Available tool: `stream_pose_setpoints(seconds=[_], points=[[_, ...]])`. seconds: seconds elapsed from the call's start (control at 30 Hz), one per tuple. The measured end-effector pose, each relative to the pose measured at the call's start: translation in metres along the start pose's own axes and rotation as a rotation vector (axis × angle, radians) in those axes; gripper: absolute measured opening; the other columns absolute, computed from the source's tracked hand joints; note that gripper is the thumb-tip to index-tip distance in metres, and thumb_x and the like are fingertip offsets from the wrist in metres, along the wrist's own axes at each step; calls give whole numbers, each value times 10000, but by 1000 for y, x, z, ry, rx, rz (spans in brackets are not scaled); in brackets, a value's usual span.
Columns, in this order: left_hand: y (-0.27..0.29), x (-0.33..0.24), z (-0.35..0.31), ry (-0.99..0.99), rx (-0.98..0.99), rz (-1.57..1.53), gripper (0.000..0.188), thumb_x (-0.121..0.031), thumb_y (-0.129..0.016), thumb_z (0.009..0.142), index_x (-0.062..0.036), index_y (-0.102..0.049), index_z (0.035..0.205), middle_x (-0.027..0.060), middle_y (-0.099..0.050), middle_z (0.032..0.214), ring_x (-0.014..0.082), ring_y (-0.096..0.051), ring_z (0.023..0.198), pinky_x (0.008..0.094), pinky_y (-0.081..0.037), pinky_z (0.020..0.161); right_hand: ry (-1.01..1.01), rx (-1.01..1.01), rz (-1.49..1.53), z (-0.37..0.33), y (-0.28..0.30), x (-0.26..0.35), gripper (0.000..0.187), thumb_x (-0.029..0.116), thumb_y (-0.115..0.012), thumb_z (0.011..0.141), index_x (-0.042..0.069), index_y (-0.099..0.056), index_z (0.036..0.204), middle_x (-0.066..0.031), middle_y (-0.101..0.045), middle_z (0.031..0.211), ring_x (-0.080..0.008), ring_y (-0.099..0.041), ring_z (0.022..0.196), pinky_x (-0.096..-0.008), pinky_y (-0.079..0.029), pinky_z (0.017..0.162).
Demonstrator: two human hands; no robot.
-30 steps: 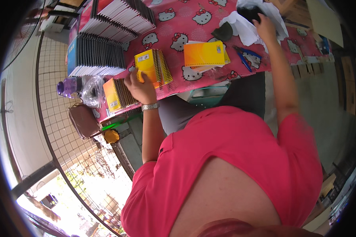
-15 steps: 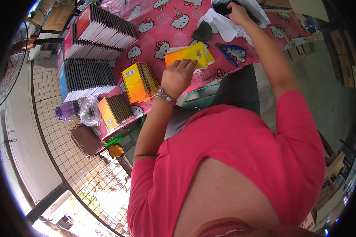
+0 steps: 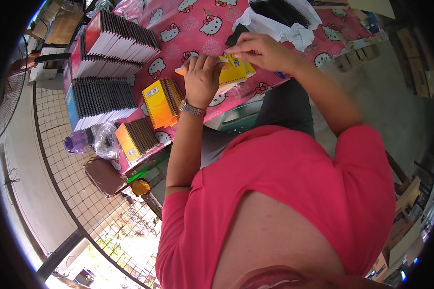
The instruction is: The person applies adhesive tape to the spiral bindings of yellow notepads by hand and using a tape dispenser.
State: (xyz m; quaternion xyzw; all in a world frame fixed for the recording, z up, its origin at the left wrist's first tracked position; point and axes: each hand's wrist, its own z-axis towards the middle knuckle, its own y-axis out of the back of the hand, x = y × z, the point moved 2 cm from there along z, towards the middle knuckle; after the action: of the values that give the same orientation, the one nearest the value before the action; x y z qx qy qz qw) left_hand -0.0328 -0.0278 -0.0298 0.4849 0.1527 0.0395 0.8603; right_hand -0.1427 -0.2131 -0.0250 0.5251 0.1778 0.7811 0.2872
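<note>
My left hand (image 3: 201, 79), with a metal watch on its wrist, grips a yellow-and-orange notebook (image 3: 220, 61) whose upper edge is raised toward me. Fingers of my right hand (image 3: 260, 50) are pinched together at that notebook's edge; what lies between them is too small to make out. Beneath and beside my hands are more yellow covers and loose sheets (image 3: 235, 74). Behind my right hand, black spiral coils (image 3: 279, 12) rest on crumpled white paper (image 3: 255, 24). A dark flat piece (image 3: 235, 36) sits near my right fingertips. The blue-handled pliers (image 3: 280, 74) are mostly hidden under my right forearm.
Tall stacks of spiral notebooks (image 3: 103, 98) stand at the left. Nearer are two small piles of coil-bound yellow-orange notebooks (image 3: 160, 102). A purple bottle (image 3: 77, 142), a clear plastic bag (image 3: 106, 139) and a brown pouch (image 3: 103, 177) line the left edge of the pink patterned tablecloth (image 3: 178, 48).
My right hand has come from the black coils on the paper to the notebook at my left hand. My left hand has shifted slightly left and raised the notebook's edge.
</note>
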Motion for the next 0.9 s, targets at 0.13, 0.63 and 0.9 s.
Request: stream_pose_setpoints(seconds=[0.13,0.63,0.9], points=[[6,-8,-9,19,5,0,175,-168,-680,849,-118,-620,1005,41,-624,921,260,-568,884,406,-378,834,-91,-52,172,-11,-12,7,258,48,-618,905,84,-688,1150,-50,-559,923,-170,-581,838,-281,-486,707],[9,-18,-11,52,-58,-9,170,-197,-684,845,-93,-636,970,65,-648,894,270,-597,879,416,-398,859,-102,-32,176,-17,-16,19,273,23,-625,871,85,-663,1135,-83,-579,924,-225,-613,865,-304,-505,758],[9,-20,-17,90,-116,26,235,-197,-651,820,-114,-584,1029,49,-634,892,265,-595,893,431,-405,901,-199,131,42,-13,-16,8,282,34,-660,843,5,-633,1123,-114,-567,1080,-257,-603,879,-322,-488,730]])
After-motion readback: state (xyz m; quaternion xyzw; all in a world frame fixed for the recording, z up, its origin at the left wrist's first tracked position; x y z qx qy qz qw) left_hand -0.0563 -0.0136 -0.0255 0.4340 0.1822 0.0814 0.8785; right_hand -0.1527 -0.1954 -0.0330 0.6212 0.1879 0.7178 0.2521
